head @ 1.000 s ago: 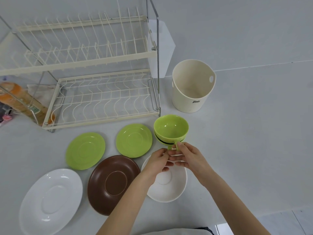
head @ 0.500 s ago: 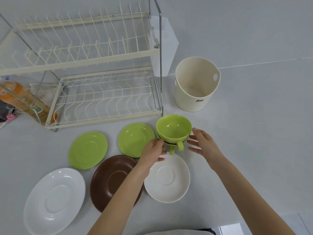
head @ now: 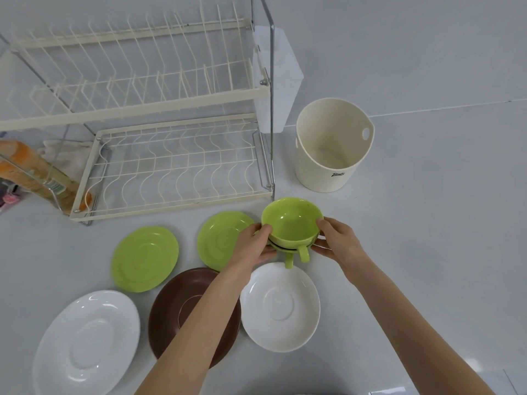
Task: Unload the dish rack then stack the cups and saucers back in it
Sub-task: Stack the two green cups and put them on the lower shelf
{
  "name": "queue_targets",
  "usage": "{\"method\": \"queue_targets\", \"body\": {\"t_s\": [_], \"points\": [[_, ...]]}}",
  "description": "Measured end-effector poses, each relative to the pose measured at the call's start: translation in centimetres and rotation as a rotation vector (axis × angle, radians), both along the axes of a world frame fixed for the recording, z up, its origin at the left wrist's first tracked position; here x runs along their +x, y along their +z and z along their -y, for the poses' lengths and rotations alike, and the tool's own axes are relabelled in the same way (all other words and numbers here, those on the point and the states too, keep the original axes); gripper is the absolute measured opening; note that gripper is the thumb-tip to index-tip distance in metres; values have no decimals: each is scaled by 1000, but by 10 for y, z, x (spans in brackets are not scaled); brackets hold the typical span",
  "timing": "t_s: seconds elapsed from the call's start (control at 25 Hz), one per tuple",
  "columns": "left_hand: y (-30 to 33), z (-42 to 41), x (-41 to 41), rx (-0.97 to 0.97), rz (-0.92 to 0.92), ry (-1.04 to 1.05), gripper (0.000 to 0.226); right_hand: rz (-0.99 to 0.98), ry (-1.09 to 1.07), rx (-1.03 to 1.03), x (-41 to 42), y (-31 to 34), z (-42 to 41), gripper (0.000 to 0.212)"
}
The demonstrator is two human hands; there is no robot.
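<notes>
A stack of green cups (head: 291,223) stands just in front of the two-tier cream dish rack (head: 171,163), handles toward me. My left hand (head: 252,246) grips the stack's left side and my right hand (head: 338,242) grips its right side. Laid out on the table are two green saucers (head: 144,258) (head: 219,238), a brown saucer (head: 176,312) partly under my left forearm, a white saucer (head: 282,306) and a larger white oval saucer (head: 85,343). Both rack tiers hold nothing.
A cream plastic bucket (head: 332,155) stands right of the rack. A clear plastic holder (head: 278,81) hangs on the rack's right side. An orange bottle (head: 37,172) and a cloth (head: 68,155) lie behind the rack at left.
Both hands left the cup handles, spread apart and closed on the two sides of the green cup stack. The camera view shifted slightly.
</notes>
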State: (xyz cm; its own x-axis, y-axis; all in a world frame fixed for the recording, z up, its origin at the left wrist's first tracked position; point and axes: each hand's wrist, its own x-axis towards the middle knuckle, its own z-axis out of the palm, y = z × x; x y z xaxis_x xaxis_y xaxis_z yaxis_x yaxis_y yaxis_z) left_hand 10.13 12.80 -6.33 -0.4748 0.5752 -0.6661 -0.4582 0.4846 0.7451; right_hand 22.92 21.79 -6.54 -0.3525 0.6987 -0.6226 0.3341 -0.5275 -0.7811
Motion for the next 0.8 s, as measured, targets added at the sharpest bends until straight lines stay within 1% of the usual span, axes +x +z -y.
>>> {"method": "queue_targets", "body": {"t_s": [0.08, 0.16, 0.32, 0.44, 0.56, 0.68, 0.8], "points": [[5, 4, -2, 21, -4, 17, 16, -4, 10, 36, -2, 7, 3, 36], [11, 11, -7, 43, -15, 35, 15, -18, 18, 60, -7, 16, 7, 35], [26, 29, -30, 70, -63, 43, 27, -51, 41, 97, -27, 34, 22, 32], [37, 46, -53, 90, -96, 71, 26, -73, 70, 113, -51, 43, 34, 34], [46, 64, -83, 106, -130, 92, 35, -95, 92, 126, -84, 50, 47, 36], [53, 82, -119, 107, -165, 92, 37, -92, 127, 145, -124, 53, 60, 36], [56, 99, -159, 110, -181, 113, 38, -126, 156, 144, -167, 54, 71, 23]]}}
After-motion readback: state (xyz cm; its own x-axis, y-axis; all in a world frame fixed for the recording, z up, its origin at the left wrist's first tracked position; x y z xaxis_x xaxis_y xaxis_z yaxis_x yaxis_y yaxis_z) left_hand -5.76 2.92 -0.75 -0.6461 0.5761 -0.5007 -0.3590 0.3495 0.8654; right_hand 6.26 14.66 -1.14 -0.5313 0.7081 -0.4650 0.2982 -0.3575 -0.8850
